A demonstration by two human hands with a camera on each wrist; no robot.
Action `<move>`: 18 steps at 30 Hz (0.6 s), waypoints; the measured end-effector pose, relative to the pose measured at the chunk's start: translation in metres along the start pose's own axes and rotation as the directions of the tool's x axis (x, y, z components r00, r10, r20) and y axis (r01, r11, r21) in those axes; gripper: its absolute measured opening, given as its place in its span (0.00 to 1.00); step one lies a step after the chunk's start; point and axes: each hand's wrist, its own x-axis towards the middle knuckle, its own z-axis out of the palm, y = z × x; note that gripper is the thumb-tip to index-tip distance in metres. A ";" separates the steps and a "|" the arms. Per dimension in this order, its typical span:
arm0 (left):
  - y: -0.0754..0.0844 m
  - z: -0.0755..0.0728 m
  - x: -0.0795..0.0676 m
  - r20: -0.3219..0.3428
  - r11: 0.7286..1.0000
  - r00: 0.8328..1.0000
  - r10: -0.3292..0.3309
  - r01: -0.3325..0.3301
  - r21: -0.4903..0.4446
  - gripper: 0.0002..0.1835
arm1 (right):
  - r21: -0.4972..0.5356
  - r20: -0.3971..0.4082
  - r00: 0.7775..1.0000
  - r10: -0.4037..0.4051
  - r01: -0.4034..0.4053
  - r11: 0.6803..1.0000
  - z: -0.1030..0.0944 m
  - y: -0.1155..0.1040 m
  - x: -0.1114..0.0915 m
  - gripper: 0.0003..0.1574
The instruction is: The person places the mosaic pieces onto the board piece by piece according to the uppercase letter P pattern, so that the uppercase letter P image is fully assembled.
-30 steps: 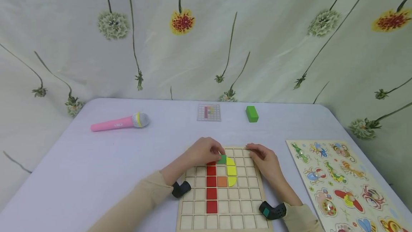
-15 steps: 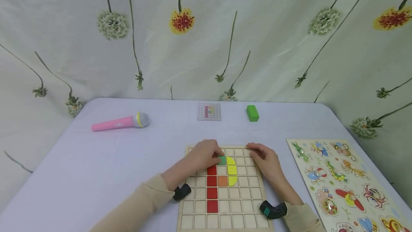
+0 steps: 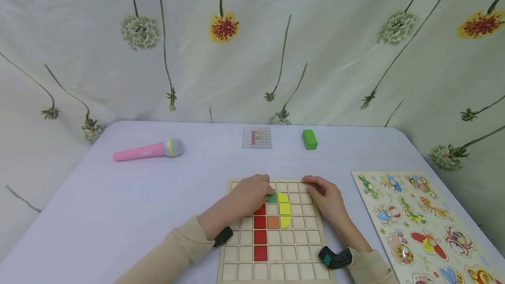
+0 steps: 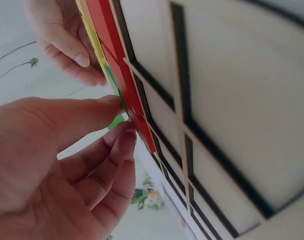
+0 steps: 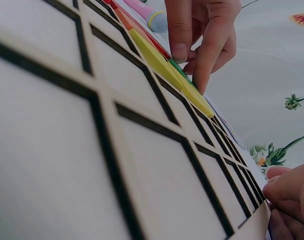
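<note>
A wooden grid board (image 3: 260,271) lies on the table, holding a column of red tiles (image 3: 260,236), an orange tile (image 3: 273,222) and yellow tiles (image 3: 284,209). At its upper part, my left hand (image 3: 248,194) has thumb and fingertips at the two sides of a green tile (image 3: 272,198), which lies low in a cell beside the top yellow tile. The fingers hide the upper end of the red column in the head view. My right hand (image 3: 329,198) grips the board's far right corner, thumb and fingers about the edge (image 5: 286,190).
Behind the board lie a small patterned grid card (image 3: 257,138) and a green block (image 3: 309,139). A pink toy microphone (image 3: 147,150) is at the back left. On the right is an insect picture puzzle board (image 3: 424,222). A flowered cloth hangs behind the table.
The green tile has gone from slightly raised down into its cell. My left hand has shifted and turned a little over it. My right hand stays at the board's corner.
</note>
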 end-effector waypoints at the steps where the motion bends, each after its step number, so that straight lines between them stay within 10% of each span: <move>1: -0.001 0.000 -0.001 0.004 1.000 1.000 -0.003 0.003 -0.027 0.10 | 0.000 -0.001 1.000 0.001 -0.001 1.000 0.000 0.000 0.000 0.15; 11: -0.024 -0.002 -0.028 0.060 0.964 0.997 -0.054 0.068 -0.259 0.28 | -0.001 0.003 1.000 0.013 -0.013 1.000 0.000 -0.001 0.002 0.14; 18: -0.060 -0.013 -0.059 -0.040 0.932 0.980 -0.195 0.173 -0.317 0.31 | -0.139 0.120 0.993 -0.002 0.019 0.990 -0.010 -0.009 0.003 0.14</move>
